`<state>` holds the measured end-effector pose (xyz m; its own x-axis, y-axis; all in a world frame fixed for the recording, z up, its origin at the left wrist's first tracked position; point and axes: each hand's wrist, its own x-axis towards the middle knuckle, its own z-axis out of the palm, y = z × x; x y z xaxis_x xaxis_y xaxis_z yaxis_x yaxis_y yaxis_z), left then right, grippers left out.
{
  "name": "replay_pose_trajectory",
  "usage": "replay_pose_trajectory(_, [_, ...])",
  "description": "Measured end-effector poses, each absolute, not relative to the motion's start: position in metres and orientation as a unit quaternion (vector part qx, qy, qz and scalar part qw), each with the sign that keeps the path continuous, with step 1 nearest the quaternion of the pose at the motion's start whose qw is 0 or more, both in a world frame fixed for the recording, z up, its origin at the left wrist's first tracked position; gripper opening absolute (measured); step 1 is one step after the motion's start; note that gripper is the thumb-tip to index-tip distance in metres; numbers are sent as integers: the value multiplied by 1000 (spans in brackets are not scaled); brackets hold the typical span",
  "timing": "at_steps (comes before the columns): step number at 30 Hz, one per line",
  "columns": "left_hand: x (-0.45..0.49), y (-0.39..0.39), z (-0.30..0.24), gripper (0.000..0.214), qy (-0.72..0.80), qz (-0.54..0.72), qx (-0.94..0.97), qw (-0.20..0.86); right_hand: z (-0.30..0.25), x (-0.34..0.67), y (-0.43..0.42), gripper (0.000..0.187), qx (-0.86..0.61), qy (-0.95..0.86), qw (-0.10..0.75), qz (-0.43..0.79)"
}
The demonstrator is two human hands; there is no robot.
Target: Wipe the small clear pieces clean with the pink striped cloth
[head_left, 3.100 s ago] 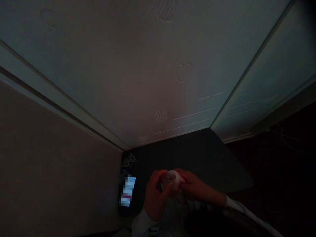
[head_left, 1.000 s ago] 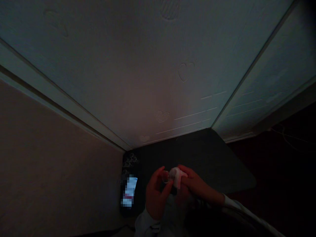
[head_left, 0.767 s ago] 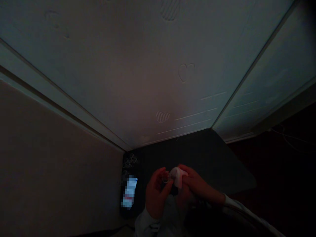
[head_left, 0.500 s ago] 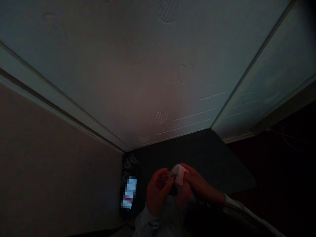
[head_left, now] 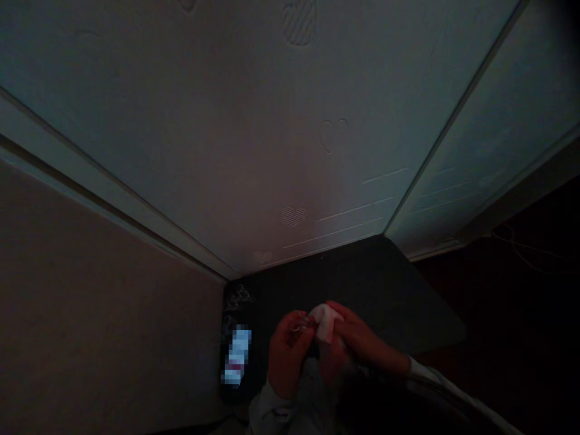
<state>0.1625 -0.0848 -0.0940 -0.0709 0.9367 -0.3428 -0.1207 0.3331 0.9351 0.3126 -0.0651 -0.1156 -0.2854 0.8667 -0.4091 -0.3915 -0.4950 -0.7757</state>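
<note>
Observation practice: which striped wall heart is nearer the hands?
The lower striped heart, just above the dark surface; the other striped heart sits at the picture's top.

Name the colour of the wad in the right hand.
White or near white; the wad in the right hand shows best in the dim head view.

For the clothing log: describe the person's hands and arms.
Left hand and right hand are bare, with no gloves. A pale long left sleeve and right sleeve reach the wrists, each ending in a cuff. The light is too dim to tell rings, a watch or any marking.
</note>
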Motion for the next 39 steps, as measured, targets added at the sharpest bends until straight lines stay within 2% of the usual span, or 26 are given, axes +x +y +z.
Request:
replay_pose_trajectory(3, [160,-86,-97,42,591,456,355,562,-118,313,-67,23,-440,-267,430,741])
replay_pose_trajectory(7, [156,-87,-95,43,615,386,451,519,-122,316,-70,34,-443,-302,445,717])
replay_pose_trajectory(14, [156,-86,-79,51,639,240,557,473,-128,321,-72,33,-436,-472,382,664])
replay_pose_trajectory(17, [155,-85,-72,48,634,212,572,477,-128,320,-73,31,-413,-499,345,679])
replay_pose_trajectory(22, [156,-88,-69,46,587,228,580,518,-121,320,-74,29,-400,-482,343,700])
replay_pose_trajectory(26, [154,-92,-73,47,590,311,529,525,-113,321,-71,32,-464,-428,360,687])
replay_pose_trajectory(31, [149,-91,-74,32,572,349,487,560,-107,320,-68,28,-510,-410,370,659])
replay_pose_trajectory(39, [152,-88,-67,25,620,333,517,487,-109,317,-67,32,-510,-413,389,646])
